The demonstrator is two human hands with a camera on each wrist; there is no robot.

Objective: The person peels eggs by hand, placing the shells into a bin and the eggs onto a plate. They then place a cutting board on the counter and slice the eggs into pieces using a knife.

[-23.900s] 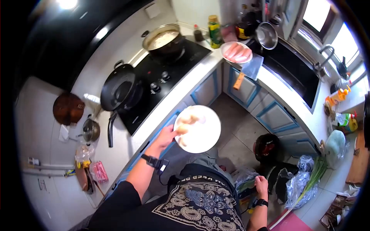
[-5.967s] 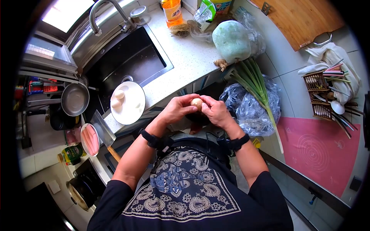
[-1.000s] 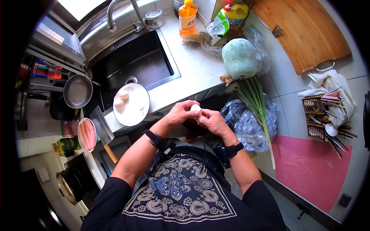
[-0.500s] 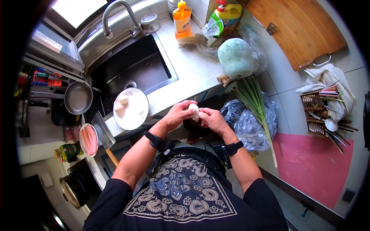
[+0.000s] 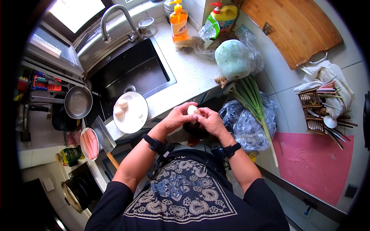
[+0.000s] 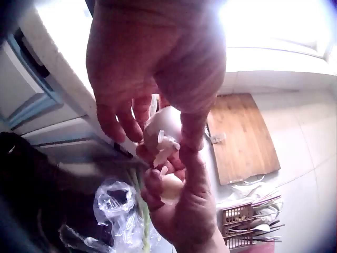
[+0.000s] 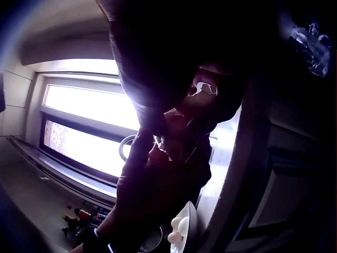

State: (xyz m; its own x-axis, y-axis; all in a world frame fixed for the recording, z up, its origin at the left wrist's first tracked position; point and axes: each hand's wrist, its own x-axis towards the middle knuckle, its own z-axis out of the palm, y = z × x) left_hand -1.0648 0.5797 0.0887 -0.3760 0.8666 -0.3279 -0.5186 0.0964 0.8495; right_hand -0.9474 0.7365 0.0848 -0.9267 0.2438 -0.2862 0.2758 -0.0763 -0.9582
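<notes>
In the head view my left hand (image 5: 176,120) holds a partly peeled egg (image 5: 192,110) in its fingers, in front of my body. My right hand (image 5: 210,121) meets it from the other side, thumb and fingers pinching at the eggshell. Close up in the left wrist view, the smooth white of the egg (image 6: 164,124) shows, with torn flakes of eggshell (image 6: 167,150) hanging from it. A larger curved shell piece (image 6: 171,187) sits within the right hand's curled fingers. Left of my hands, a white plate (image 5: 133,125) bears eggs (image 7: 179,226) at the counter's edge beside the sink.
A cleaver (image 5: 103,134) juts over the counter edge beside a plate of pink meat (image 5: 89,143). The black sink (image 5: 135,73) lies ahead. To the right are a winter melon (image 5: 232,59), a long leek (image 5: 256,104) over plastic bags, and a cutting board (image 5: 296,30).
The plate once in my left hand now stands on the counter. The egg has gone from brown-shelled to largely white. Within the last second, loose shell lifted and the right fingers shifted round the egg.
</notes>
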